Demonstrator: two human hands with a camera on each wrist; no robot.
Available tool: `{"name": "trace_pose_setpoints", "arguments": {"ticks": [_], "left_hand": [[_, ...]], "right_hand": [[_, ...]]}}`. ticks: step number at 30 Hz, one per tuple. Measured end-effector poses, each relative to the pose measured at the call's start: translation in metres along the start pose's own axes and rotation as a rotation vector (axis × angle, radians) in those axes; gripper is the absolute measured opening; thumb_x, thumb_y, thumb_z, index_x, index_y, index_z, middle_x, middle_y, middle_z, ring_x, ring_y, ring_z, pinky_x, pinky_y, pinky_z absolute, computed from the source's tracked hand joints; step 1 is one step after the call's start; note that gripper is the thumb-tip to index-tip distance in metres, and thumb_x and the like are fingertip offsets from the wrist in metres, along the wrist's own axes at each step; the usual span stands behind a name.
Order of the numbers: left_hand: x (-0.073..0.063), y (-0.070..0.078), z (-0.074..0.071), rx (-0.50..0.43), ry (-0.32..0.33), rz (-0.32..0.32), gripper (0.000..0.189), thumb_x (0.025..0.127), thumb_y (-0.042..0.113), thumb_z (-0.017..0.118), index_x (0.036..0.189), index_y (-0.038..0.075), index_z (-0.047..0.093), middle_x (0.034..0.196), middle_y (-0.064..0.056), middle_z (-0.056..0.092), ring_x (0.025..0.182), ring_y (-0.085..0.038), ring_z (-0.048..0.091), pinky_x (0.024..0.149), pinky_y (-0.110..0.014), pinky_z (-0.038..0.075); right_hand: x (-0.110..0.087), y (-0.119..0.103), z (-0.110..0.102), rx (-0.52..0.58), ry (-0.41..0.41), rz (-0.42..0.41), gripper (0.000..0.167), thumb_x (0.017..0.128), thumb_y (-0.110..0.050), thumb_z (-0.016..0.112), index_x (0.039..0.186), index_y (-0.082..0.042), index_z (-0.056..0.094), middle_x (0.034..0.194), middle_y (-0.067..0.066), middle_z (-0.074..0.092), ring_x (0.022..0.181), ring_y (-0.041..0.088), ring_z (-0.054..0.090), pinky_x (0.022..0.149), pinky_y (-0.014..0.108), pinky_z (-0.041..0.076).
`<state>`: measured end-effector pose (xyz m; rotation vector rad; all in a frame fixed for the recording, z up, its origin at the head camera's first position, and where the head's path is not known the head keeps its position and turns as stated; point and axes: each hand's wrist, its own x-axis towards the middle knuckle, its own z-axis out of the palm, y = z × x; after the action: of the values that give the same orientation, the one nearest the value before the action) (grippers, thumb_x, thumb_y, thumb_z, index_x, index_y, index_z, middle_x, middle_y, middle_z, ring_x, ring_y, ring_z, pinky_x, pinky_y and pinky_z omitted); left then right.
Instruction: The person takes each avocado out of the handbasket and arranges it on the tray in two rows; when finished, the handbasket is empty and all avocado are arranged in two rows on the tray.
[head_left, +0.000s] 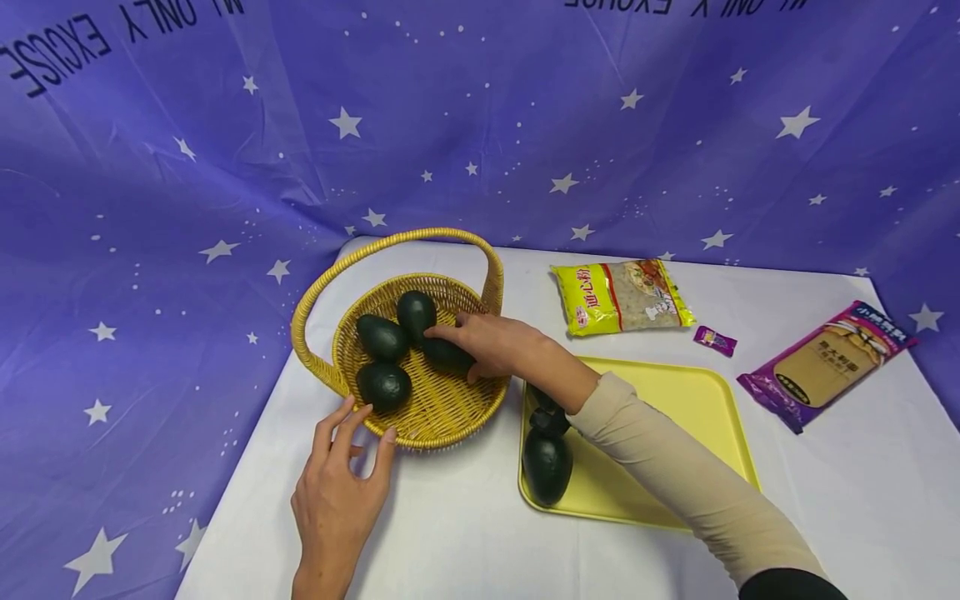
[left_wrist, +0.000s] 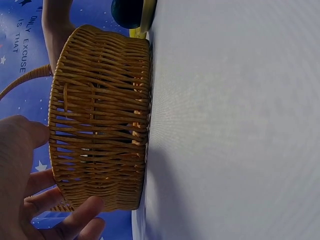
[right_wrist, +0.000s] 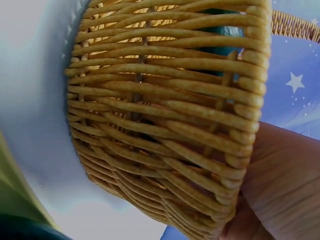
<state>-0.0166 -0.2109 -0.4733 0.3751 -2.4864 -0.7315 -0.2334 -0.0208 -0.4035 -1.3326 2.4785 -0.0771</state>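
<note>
A round yellow wicker basket (head_left: 442,437) with a tall handle stands on the white table. Inside its rim my right hand (head_left: 495,343) grips a dark green avocado (head_left: 447,358), fingers over its top and thumb along its near side. Three other avocados (head_left: 384,387) lie in the left half of the basket. My left hand (head_left: 341,479) is at the basket's near left edge with its fingers spread. In the left wrist view the left thumb (left_wrist: 37,134) touches the wicker rim. The basket's wall hides most of the right hand in the right wrist view.
Right of the basket lies a yellow tray (head_left: 675,392); an avocado (head_left: 547,467) and other dark green pieces, partly under the right forearm, sit along its left side. Behind are a yellow food bag (head_left: 622,296), a small purple packet (head_left: 715,341) and a purple bread package (head_left: 825,367).
</note>
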Motion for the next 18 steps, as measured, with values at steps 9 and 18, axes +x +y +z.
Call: {"name": "trace_pose_setpoints", "arguments": {"ticks": [9, 18], "left_hand": [[-0.0012, 0.0005, -0.0012, -0.001, 0.006, 0.001, 0.045, 0.091, 0.035, 0.088, 0.131, 0.019, 0.076, 0.148, 0.001, 0.066, 0.082, -0.021, 0.077, 0.058, -0.048, 0.057], [-0.0008, 0.0008, -0.0012, 0.006, -0.002, 0.002, 0.046, 0.092, 0.036, 0.087, 0.132, 0.018, 0.076, 0.148, 0.001, 0.065, 0.081, -0.021, 0.077, 0.058, -0.047, 0.056]], "right_hand": [[-0.0015, -0.0003, 0.0011, -0.037, 0.040, -0.058, 0.094, 0.085, -0.035, 0.095, 0.164, -0.027, 0.044, 0.135, 0.017, 0.065, 0.112, 0.031, 0.072, 0.099, 0.044, 0.059], [-0.0067, -0.0017, -0.0024, -0.042, 0.083, -0.075, 0.095, 0.083, -0.040, 0.096, 0.163, -0.026, 0.046, 0.132, 0.017, 0.067, 0.112, 0.031, 0.073, 0.100, 0.044, 0.059]]}}
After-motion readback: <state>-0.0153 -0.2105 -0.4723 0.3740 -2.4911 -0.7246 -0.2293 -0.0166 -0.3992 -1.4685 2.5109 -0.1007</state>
